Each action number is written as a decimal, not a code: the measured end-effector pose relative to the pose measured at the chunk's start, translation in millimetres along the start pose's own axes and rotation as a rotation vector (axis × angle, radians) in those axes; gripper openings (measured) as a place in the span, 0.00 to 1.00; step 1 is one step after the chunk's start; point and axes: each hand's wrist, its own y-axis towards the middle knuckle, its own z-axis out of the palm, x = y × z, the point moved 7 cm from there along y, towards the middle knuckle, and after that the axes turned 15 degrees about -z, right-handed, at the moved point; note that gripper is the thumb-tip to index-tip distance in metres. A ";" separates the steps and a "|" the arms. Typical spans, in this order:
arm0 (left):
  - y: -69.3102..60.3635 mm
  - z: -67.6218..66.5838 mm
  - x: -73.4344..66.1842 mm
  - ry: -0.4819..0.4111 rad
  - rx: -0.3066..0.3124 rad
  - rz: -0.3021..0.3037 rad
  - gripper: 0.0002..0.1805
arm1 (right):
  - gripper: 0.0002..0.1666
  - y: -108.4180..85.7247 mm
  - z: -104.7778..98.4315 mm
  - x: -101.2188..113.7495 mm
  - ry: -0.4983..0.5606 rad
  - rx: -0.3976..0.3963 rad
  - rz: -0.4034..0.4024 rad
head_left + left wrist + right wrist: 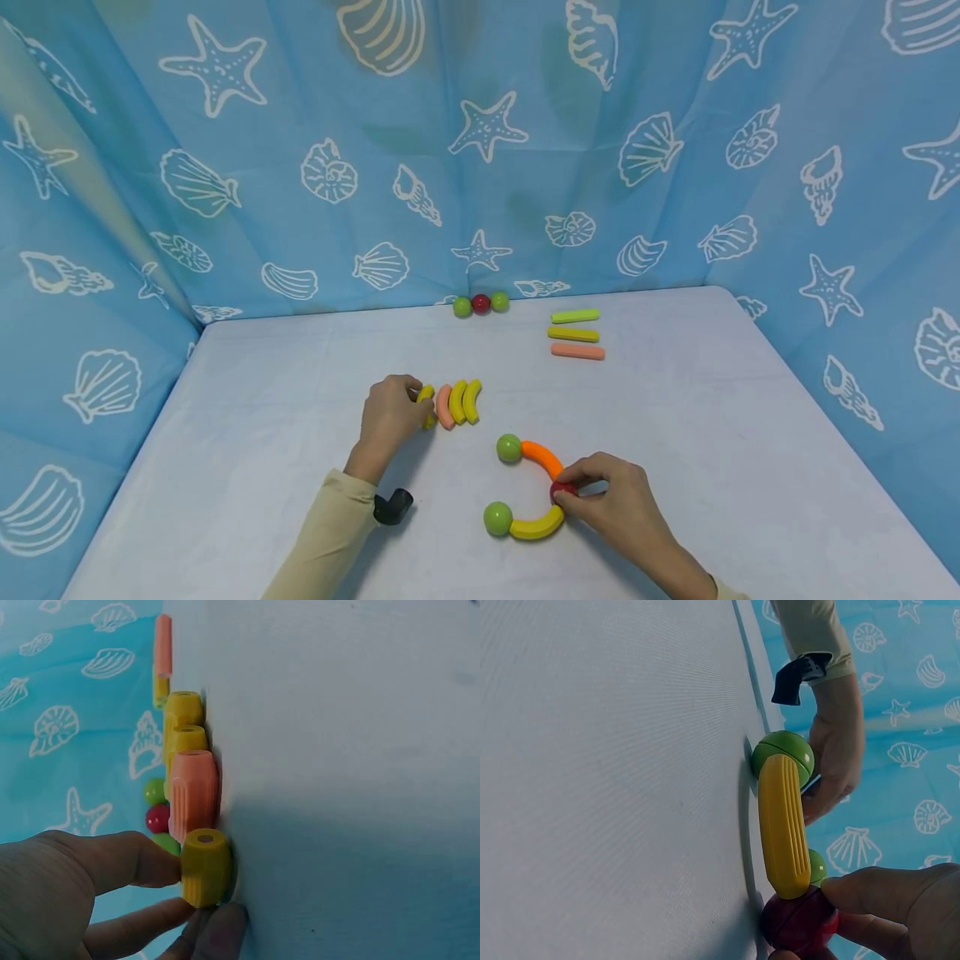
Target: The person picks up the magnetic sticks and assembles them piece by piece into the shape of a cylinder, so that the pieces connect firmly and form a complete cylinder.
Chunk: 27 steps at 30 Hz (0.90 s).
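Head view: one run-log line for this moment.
left grip: holds leftmost yellow piece | right grip: holds red ball | placement: between orange piece and lower yellow piece | far ends: upper green ball, lower green ball

Left grip [392, 410]: fingers bent in a pinch, back uppermost; wrist [365, 462] bare, sleeved forearm [322, 533] slanting up and rightward from the lower edge of the head view. Right grip [618, 504]: thumb and forefinger opposed in a pinch, arm entering from lower right. The grips lie well apart, the left farther forward.
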 end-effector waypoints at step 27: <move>-8.2 -7.9 12.8 -0.143 -0.015 0.016 0.14 | 0.13 -0.7 0.7 0.3 0.004 0.006 0.030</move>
